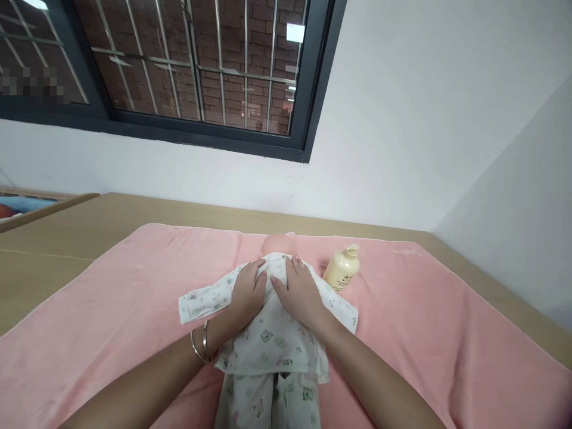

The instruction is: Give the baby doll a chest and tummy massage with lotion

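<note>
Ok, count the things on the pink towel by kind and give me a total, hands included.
Dolls: 1, the doll in printed clothes, lying on the towel
Bottles: 1, the bottle, cream, lying tilted beside the doll
Hands: 2, the left hand and right hand, both flat on the doll's chest
Bangles: 2, the bangles on the left wrist
Total: 6

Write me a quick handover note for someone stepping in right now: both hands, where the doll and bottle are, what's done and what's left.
Left hand: flat on the doll's chest, palm down on the printed top.
Right hand: flat beside it, also holding nothing.
Doll lies on the pink towel, head toward the wall.
Cream bottle: on the towel by the doll's shoulder, untouched.
Done: top and printed trousers on.
Left: fastening cannot be told.
</note>
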### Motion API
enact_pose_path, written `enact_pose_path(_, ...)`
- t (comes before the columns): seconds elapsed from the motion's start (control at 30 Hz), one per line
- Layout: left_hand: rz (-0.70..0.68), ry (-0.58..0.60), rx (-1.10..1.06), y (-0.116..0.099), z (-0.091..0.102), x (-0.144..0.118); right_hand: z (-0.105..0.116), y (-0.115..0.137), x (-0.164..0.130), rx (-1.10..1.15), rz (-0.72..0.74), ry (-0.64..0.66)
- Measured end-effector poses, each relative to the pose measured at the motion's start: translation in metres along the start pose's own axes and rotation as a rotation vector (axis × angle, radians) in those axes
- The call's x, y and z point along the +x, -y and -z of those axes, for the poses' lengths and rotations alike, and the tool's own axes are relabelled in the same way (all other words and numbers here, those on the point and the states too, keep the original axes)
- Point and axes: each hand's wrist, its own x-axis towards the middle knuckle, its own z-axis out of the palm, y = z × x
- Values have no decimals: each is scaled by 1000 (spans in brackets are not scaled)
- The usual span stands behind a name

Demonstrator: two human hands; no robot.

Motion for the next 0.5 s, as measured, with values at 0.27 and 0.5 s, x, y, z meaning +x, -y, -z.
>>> enact_pose_path(0.27, -56, -23, 39, 10, -6, 3, -14, 18, -30, -55, 310, -97)
enact_pose_path(0.5, -140, -12, 124, 7, -11, -4, 0, -6, 3, 55, 133, -13)
